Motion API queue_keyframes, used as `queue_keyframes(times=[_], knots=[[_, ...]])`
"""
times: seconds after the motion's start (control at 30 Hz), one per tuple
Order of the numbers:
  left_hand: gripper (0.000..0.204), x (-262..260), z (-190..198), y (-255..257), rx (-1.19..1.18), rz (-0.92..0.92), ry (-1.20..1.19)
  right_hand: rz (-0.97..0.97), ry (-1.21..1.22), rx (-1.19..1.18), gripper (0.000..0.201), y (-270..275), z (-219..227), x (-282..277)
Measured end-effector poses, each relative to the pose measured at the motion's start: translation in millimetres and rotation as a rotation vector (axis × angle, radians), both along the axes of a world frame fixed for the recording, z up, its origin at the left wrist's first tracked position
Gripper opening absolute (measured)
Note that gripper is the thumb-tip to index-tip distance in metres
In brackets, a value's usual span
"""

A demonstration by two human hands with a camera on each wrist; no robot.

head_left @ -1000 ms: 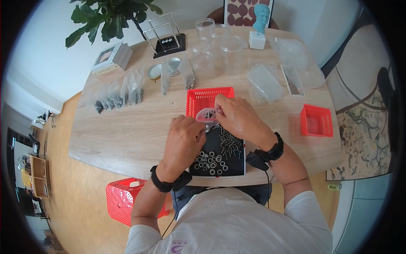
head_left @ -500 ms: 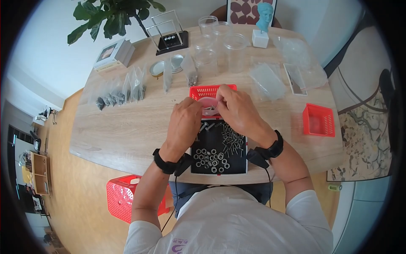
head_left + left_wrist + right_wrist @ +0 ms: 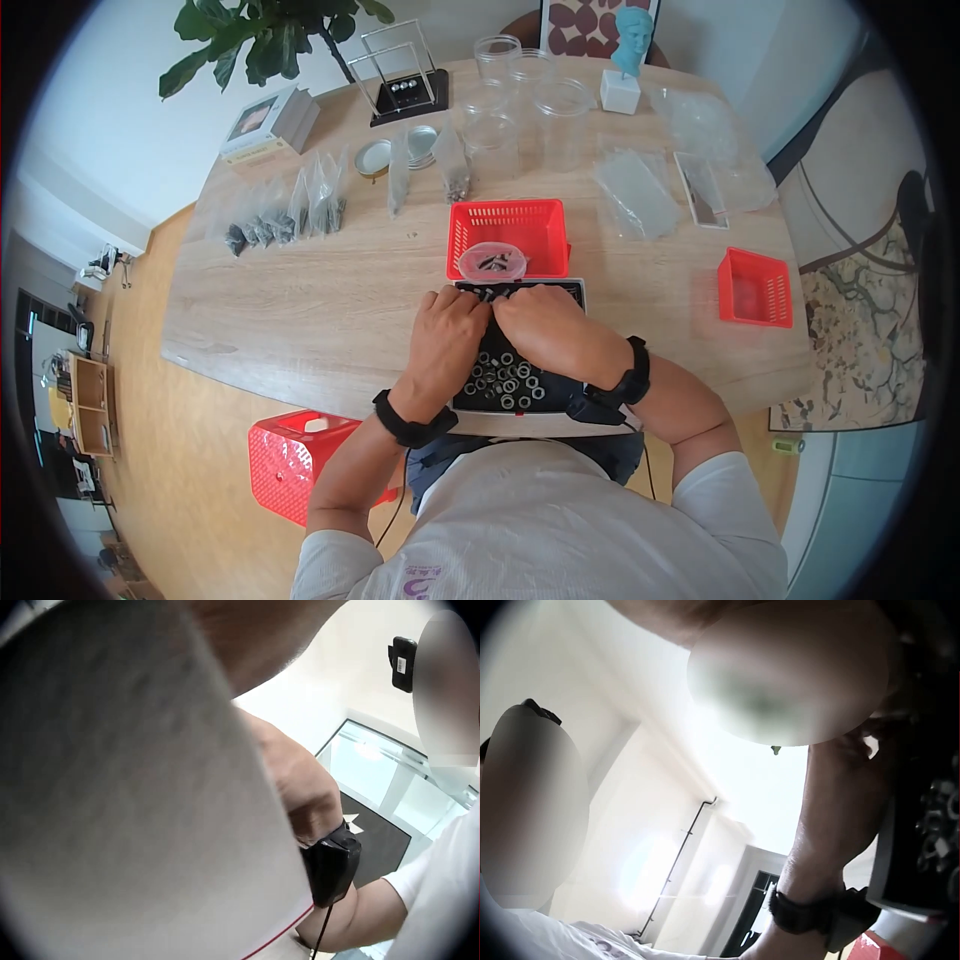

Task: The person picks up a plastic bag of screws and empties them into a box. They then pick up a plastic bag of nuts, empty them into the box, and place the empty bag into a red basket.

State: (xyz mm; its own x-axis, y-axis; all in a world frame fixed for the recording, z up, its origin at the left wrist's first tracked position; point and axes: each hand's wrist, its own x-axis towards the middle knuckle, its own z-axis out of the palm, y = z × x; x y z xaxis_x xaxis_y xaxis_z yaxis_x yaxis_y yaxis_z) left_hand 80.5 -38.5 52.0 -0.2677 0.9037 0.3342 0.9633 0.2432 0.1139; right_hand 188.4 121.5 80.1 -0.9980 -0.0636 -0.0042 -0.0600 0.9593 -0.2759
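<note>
A black-lined tray (image 3: 505,345) lies before the person, metal nuts (image 3: 503,380) at its near end. Over its far part, my left hand (image 3: 447,335) and right hand (image 3: 548,330) sit close together, fingers bent down at some bolts (image 3: 487,293); the fingertips are mostly hidden, so a grip cannot be made out. A clear pouch or cup with a pink rim (image 3: 493,262), small metal parts inside, rests against the near side of a red basket (image 3: 540,235). In the left wrist view the right hand (image 3: 296,776) shows behind a pale surface; the right wrist view has nuts (image 3: 936,825) at its edge.
Filled clear bags (image 3: 270,225) stand at the left, with round lids (image 3: 374,157) and clear jars (image 3: 562,115) behind. Flat plastic bags (image 3: 636,195) and a small red basket (image 3: 755,290) are on the right. A red stool (image 3: 290,460) stands below left.
Both hands have let go of the pink-rimmed holder and moved down to the tray's far part. The holder now rests by the red basket, which shows more fully.
</note>
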Motion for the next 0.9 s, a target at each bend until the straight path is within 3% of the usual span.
queue_keyframes(times=[0.13,0.4,0.57,0.67,0.73,0.9], knots=[[0.009,0.1,-10.1,2.1,0.001,0.017,-0.014,-0.037,0.163,0.02,0.01,1.6,-15.4,-6.0],[0.01,0.5,-12.8,3.4,-0.017,0.009,-0.05,-0.033,0.166,0.054,0.009,6.0,-22.2,-6.8],[0.021,1.4,-14.8,5.3,0.008,0.02,-0.042,-0.06,0.104,0.002,0.013,13.1,12.0,3.6],[0.011,2.6,-14.3,5.0,-0.012,0.011,0.02,-0.054,0.106,-0.099,0.015,24.7,31.2,6.4],[0.011,4.2,-10.8,6.0,0.003,0.012,0.031,-0.068,0.281,-0.283,0.013,30.4,35.6,4.9],[0.01,5.6,-8.9,6.4,0.005,0.002,0.03,-0.183,0.506,-0.357,0.016,28.5,18.4,-13.2]])
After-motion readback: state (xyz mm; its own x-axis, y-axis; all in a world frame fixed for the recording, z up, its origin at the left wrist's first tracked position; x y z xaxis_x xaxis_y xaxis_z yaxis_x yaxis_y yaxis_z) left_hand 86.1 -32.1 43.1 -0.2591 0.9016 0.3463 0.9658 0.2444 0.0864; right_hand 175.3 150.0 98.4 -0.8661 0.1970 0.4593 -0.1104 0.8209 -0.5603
